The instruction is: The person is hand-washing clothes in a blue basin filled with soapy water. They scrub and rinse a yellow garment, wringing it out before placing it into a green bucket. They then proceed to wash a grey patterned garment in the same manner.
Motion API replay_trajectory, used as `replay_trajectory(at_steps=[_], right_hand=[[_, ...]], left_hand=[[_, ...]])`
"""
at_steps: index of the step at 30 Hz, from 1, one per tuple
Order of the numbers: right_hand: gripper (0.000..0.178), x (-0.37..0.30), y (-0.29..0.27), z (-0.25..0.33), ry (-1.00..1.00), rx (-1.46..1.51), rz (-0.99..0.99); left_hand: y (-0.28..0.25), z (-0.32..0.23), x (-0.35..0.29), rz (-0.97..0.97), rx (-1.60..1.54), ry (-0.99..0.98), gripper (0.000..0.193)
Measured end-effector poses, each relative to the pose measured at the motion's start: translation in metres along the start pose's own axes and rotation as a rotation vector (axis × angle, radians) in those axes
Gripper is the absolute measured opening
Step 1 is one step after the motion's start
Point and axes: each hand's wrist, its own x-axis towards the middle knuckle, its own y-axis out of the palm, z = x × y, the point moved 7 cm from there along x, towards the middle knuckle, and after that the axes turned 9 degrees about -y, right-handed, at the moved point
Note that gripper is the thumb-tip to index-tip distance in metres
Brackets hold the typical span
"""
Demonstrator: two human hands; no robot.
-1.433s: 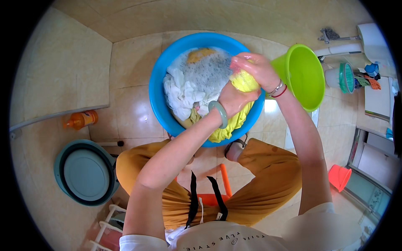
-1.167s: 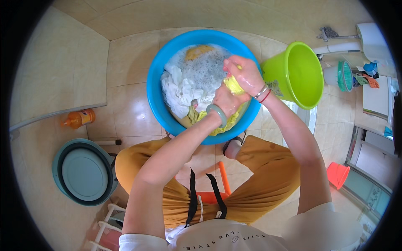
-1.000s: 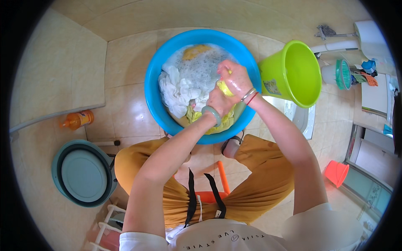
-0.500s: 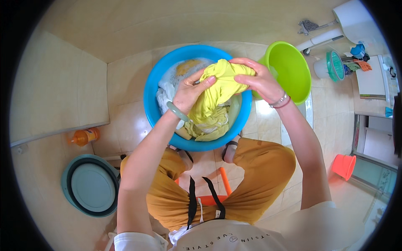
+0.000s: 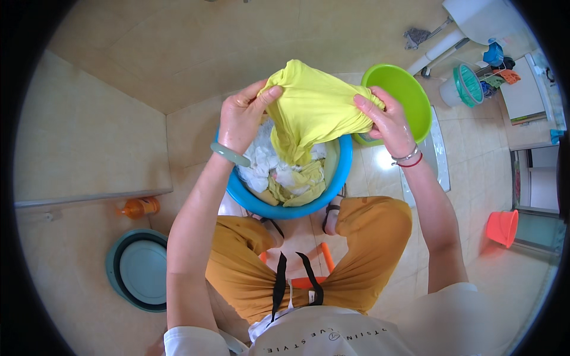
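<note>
A wet yellow garment [image 5: 317,107] is stretched between my two hands, over a large blue basin [image 5: 261,203]. My left hand [image 5: 240,113] pinches its left edge between thumb and fingers. At the right end, my right hand [image 5: 387,118] is closed round a bunched part of the cloth. One fold hangs down toward the basin. White cloth [image 5: 259,157] and more yellow-green cloth [image 5: 307,188] lie in the basin below. The hanging garment hides the basin's far side. What kind of garment it is, I cannot tell.
A lime-green tub [image 5: 409,89] stands right of the basin. On the left are an orange bottle [image 5: 141,207] and a grey-green folding basin [image 5: 142,273]. A red bucket [image 5: 502,228] sits far right, and a lined bin [image 5: 463,86] by the wall. My legs straddle a low orange stool [image 5: 309,282].
My hands have moved apart and up, spreading the yellow garment that was bunched between them. More of the white cloth in the basin shows. The whole view has shifted slightly.
</note>
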Motion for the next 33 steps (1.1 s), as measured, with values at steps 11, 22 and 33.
replay_trajectory(at_steps=[11, 22, 33], right_hand=[[0.037, 0.009, -0.004, -0.016, -0.424, -0.568, -0.036], [0.034, -0.011, -0.052, 0.04, -0.215, 0.027, -0.233], [0.028, -0.023, -0.163, 0.072, -0.615, -0.125, -0.506]], left_hand=[[0.051, -0.069, -0.016, 0.013, 0.946, 0.534, 0.033], [0.059, -0.078, -0.002, 0.372, -0.223, -0.166, 0.048], [0.178, -0.103, 0.037, 0.521, 0.114, -0.014, 0.046]])
